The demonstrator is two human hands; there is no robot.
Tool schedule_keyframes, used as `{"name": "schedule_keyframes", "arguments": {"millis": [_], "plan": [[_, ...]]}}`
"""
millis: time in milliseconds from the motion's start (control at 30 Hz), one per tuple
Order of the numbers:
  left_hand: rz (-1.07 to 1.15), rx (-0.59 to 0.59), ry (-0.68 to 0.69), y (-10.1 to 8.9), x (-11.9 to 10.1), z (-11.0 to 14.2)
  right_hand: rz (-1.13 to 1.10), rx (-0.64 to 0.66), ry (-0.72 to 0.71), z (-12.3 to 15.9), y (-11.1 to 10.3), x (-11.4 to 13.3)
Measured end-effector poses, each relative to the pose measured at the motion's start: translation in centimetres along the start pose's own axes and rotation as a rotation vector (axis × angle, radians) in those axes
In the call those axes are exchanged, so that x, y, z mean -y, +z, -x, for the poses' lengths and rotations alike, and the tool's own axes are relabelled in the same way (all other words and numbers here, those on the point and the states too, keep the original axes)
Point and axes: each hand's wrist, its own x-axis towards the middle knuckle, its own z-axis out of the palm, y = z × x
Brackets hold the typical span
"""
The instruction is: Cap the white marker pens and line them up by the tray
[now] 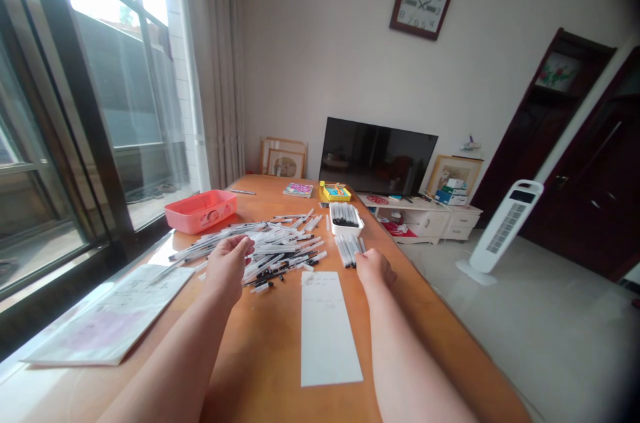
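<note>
A loose pile of clear pens with black parts (280, 243) spreads over the wooden table (265, 356). My left hand (231, 262) is at the near left side of this pile, thumb and fingers pinched together; what lies between them is too small to make out. My right hand (375, 268) is closed at the right end of a neat row of pens (345, 251), its fingertips on a pen there. Just behind that row stands a white box (346, 230) filled with pens. Loose caps lie along the pile's near edge.
A pink plastic basket (203, 211) stands left of the pile. A paper sheet (330, 336) lies between my forearms, and a booklet (113, 316) at the left. Farther back are a colourful book (299, 190) and a yellow box (336, 192). The table's right edge borders the floor.
</note>
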Motion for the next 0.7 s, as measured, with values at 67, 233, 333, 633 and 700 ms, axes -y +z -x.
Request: {"name": "schedule_keyframes", "arguments": {"millis": [67, 233, 333, 633, 700], "plan": [[-0.009, 0.0, 0.006, -0.1, 0.1, -0.1, -0.043, -0.009, 0.02, -0.1, 0.0, -0.2], [-0.022, 0.001, 0.01, -0.3, -0.2, -0.2, -0.164, -0.082, 0.086, -0.5, -0.1, -1.5], [-0.058, 0.008, -0.004, -0.4, -0.6, -0.1, -0.22, -0.113, 0.08, -0.6, 0.0, -2.0], [-0.315, 0.061, 0.059, -1.7, -1.4, -0.4, -0.312, -0.08, -0.078, 1.7, 0.3, 0.0], [-0.376, 0.09, 0.1, -1.9, -1.3, -0.4, -0.301, -0.038, -0.186, 2.9, 0.4, 1.0]]}}
